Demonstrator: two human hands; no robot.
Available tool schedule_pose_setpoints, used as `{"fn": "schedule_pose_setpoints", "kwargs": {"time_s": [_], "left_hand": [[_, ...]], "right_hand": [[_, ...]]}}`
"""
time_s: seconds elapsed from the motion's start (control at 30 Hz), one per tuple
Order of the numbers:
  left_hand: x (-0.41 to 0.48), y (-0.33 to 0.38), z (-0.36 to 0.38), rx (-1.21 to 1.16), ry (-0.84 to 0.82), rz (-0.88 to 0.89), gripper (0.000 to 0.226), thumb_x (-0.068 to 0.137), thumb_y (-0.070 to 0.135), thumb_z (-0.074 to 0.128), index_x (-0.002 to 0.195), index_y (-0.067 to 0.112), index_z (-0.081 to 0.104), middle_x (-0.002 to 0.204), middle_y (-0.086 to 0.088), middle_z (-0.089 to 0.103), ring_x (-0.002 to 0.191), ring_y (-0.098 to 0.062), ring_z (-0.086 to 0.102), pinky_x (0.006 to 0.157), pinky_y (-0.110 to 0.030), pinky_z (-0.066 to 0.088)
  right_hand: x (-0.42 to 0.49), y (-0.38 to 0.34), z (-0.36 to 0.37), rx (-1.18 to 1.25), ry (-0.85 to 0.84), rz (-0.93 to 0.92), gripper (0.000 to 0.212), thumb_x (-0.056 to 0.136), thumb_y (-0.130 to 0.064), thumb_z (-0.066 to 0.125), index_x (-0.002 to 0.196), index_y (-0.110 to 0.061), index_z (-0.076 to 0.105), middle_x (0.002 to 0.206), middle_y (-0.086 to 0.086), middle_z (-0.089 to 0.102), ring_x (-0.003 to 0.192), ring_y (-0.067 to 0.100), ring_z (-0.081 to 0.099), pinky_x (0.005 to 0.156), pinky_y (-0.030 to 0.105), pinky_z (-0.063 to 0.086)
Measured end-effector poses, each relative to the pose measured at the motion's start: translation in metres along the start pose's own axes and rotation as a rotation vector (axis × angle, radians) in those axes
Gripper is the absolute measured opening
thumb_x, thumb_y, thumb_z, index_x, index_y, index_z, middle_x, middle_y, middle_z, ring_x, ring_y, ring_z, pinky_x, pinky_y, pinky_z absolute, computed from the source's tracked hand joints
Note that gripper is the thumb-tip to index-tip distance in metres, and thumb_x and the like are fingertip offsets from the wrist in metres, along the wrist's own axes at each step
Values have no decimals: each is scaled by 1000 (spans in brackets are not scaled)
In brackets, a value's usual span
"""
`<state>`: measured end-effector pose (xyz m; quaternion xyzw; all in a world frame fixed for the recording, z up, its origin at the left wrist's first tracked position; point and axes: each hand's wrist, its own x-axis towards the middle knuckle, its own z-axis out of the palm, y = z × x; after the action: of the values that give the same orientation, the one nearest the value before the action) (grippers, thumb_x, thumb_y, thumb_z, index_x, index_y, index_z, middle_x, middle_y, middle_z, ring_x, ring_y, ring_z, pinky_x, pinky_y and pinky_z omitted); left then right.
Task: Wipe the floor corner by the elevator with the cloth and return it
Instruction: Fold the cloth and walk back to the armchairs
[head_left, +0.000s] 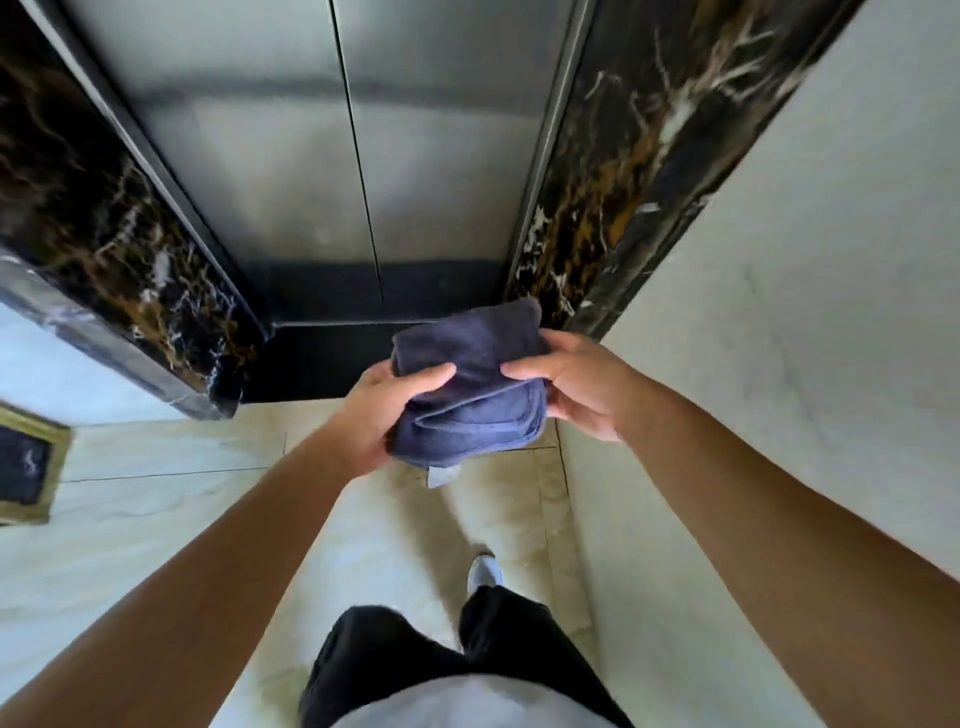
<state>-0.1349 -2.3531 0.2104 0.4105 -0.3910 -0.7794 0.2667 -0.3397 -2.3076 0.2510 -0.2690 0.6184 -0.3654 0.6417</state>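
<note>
Standing before the closed elevator doors (332, 171), holding the folded dark-blue cloth (470, 379) up in the air between both hands, well above the floor (171, 519). Left hand (382, 410) cupping the cloth from beneath and beside, thumb lying across the top; right hand (576, 382) closing on the other edge, thumb on top as well, so both grips clamping the cloth and neither empty. Judging the step as readying the cloth ahead of the wipe, nothing yet touching the tiles. Keeping the folds stacked into a firm pad, tucking in the pale tag (444, 475) dangling below so it is not dragging. Aiming for the floor corner (558, 439) at the foot of the dark marble frame (649, 171) by the pale wall (831, 260), just behind the cloth from here. Crouching low, passing the pad to one hand, pressing flat and pulling dirt out of the angle rather than pushing it in. Minding the white shoe (483, 571) nearby while bending.
</note>
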Motion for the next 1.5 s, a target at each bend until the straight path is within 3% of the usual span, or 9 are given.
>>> {"fn": "schedule_pose_setpoints", "kwargs": {"time_s": [0.17, 0.3, 0.5, 0.67, 0.87, 1.07, 1.17, 1.37, 1.5], "left_hand": [[-112, -2, -3, 67, -17, 83, 34, 92, 16, 65, 122, 2, 65, 119, -20, 70, 111, -35, 68, 97, -46, 52], [-186, -17, -23, 173, -77, 79, 30, 95, 25, 62, 121, 12, 66, 116, -12, 74, 108, -28, 70, 101, -48, 50], [-318, -53, -17, 345, -234, 43, 16, 96, 22, 60, 109, 22, 69, 112, -5, 75, 105, -21, 71, 92, -39, 56], [-408, -103, 22, 493, -461, -35, 31, 89, 10, 67, 120, 9, 63, 110, -12, 75, 100, -27, 72, 83, -39, 59], [-566, -234, 107, 643, -783, -159, 16, 88, 3, 66, 103, 10, 67, 102, -14, 75, 87, -29, 73, 83, -46, 57], [-791, -393, 172, 697, -1204, -338, 21, 95, 0, 55, 110, 11, 65, 94, -7, 75, 78, -20, 72, 77, -35, 59], [-924, -478, 191, 796, -1415, -476, 29, 97, 1, 52, 124, 2, 60, 114, -17, 70, 95, -27, 67, 91, -41, 53], [-1084, -589, 210, 945, -1642, -644, 26, 97, 3, 52, 120, 8, 62, 113, -13, 70, 92, -25, 69, 79, -34, 59], [-1194, -672, 228, 1011, -1782, -719, 24, 96, 4, 53, 115, 11, 66, 111, -11, 72, 93, -26, 69, 89, -41, 54]], "right_hand": [[-119, 47, 72, 249, 74, -162, 45, 88, 4, 62, 133, 1, 56, 131, 27, 64, 119, 43, 63, 103, 52, 51], [-189, 111, 141, 411, 196, -177, 42, 83, 12, 59, 122, -1, 63, 116, 25, 68, 102, 37, 69, 83, 43, 61], [-312, 201, 217, 686, 339, -183, 32, 95, -24, 64, 121, -5, 67, 116, 15, 75, 103, 28, 72, 94, 44, 57], [-424, 285, 238, 802, 496, -306, 36, 96, -10, 61, 130, 3, 59, 128, 24, 67, 119, 39, 64, 103, 54, 50], [-622, 442, 279, 972, 893, -375, 24, 96, 1, 58, 118, -4, 66, 118, 20, 73, 105, 35, 71, 94, 52, 56], [-850, 636, 379, 1149, 1301, -404, 27, 96, 0, 57, 121, -5, 65, 118, 18, 73, 100, 34, 72, 88, 46, 60], [-961, 733, 449, 1249, 1537, -388, 27, 96, -2, 57, 122, -5, 64, 119, 20, 72, 101, 32, 72, 90, 46, 59], [-1080, 850, 536, 1419, 1800, -433, 33, 98, 1, 51, 131, 0, 57, 133, 26, 62, 121, 43, 61, 104, 57, 48], [-1159, 931, 582, 1532, 1933, -435, 33, 100, 1, 48, 131, -2, 58, 127, 21, 66, 114, 38, 65, 92, 48, 56]]}}
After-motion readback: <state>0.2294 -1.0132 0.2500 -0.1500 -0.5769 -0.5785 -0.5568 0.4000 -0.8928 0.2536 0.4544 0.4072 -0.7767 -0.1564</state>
